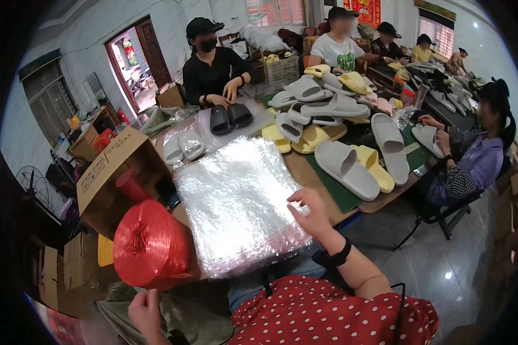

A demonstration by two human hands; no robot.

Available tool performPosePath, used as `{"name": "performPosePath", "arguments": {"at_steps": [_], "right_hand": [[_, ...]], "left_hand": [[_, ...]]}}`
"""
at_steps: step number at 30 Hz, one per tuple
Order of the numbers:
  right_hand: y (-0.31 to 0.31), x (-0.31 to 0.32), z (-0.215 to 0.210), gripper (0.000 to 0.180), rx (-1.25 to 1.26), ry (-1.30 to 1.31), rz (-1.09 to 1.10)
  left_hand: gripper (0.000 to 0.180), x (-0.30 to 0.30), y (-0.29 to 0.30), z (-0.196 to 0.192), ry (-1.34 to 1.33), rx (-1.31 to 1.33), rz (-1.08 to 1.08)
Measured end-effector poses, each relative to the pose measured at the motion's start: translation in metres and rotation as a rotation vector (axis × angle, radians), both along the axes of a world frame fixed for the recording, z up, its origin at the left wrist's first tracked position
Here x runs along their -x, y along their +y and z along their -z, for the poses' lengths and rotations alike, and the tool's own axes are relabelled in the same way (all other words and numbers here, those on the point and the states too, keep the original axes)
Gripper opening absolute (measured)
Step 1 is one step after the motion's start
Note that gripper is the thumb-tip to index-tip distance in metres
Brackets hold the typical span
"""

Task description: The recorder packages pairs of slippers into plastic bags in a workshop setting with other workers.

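In front of me lies a thick stack of shiny clear plastic bags (236,201), bright with glare. My right hand (311,215) is at the stack's right edge, its thumb and forefinger curved with a gap between them; nothing shows in it. My left hand (145,315) is low at the left, below a large spool of red plastic twine (149,244) and apart from it. Its fingers are curled closed, and whatever may be inside them is hidden. Beyond the stack, a pair of pale slippers (184,145) in clear plastic lies on the table.
An open cardboard box (112,169) stands left of the stack. Grey slippers (348,167) and yellow slippers (374,167) pile up on a green mat at the right. Across the table, a co-worker in black handles dark slippers (230,117); another person sits at the right holding a grey slipper.
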State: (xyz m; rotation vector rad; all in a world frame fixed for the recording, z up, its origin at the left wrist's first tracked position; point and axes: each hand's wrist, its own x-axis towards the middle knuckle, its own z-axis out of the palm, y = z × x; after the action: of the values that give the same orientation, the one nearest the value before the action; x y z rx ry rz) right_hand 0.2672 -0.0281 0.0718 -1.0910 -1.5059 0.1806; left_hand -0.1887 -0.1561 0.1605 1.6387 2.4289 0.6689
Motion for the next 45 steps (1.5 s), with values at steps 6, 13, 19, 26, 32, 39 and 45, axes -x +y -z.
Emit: {"name": "performPosePath", "arguments": {"at_steps": [6,13,19,26,32,39,45], "right_hand": [[0.024,-0.134,0.004,0.038,-0.014,-0.254,0.690],[0.071,-0.212,0.029,0.050,0.320,-0.388,0.900],[0.089,-0.215,0.027,0.027,0.194,-0.260,0.747],[0.097,-0.125,-0.069,0.023,-0.127,0.175,0.383],[0.101,-0.081,-0.077,0.023,-0.020,-0.004,0.292],[0.088,-0.140,0.023,0.027,0.243,-0.169,0.535],[0.074,-0.222,0.041,0.048,0.029,0.104,0.716]], "left_hand": [[0.058,-0.110,0.059,0.019,-0.172,-0.203,0.958],[0.072,-0.177,0.131,0.068,0.102,-0.308,1.081],[0.071,-0.188,0.139,0.110,0.116,-0.160,1.018],[0.070,-0.185,0.136,0.111,0.076,-0.136,0.992],[0.073,-0.187,0.137,0.111,0.066,-0.118,0.992],[0.072,-0.192,0.137,0.111,0.109,-0.150,0.979],[0.073,-0.190,0.134,0.110,0.089,-0.130,0.961]]}}
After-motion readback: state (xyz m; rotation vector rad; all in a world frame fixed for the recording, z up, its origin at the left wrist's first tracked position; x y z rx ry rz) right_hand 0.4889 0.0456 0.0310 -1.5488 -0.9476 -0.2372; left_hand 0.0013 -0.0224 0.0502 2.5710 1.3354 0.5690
